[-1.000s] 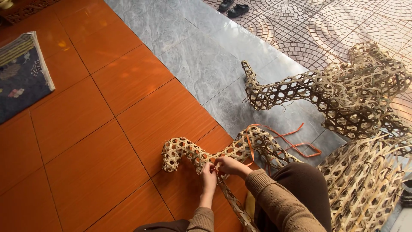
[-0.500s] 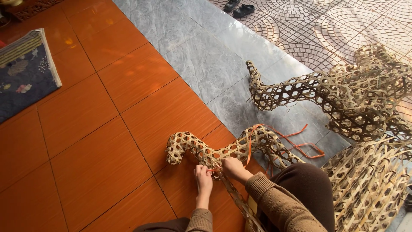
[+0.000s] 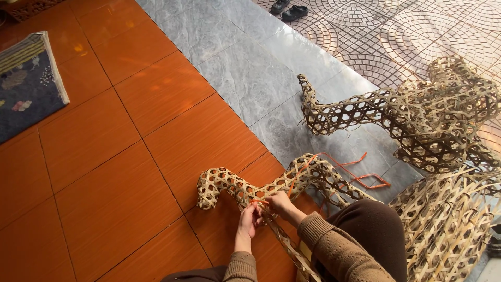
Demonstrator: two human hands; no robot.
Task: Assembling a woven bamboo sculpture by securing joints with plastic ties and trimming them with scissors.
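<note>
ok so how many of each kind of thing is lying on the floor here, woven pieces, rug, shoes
Woven bamboo lattice pieces: 3, the one under the left hand and right hand at, a second, a third
Orange strip bundle: 1
Rug: 1
Dark shoes: 2
Total: 7

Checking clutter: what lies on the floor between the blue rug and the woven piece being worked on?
Only bare orange floor tiles between the blue rug and the woven piece, per the head view.
</note>
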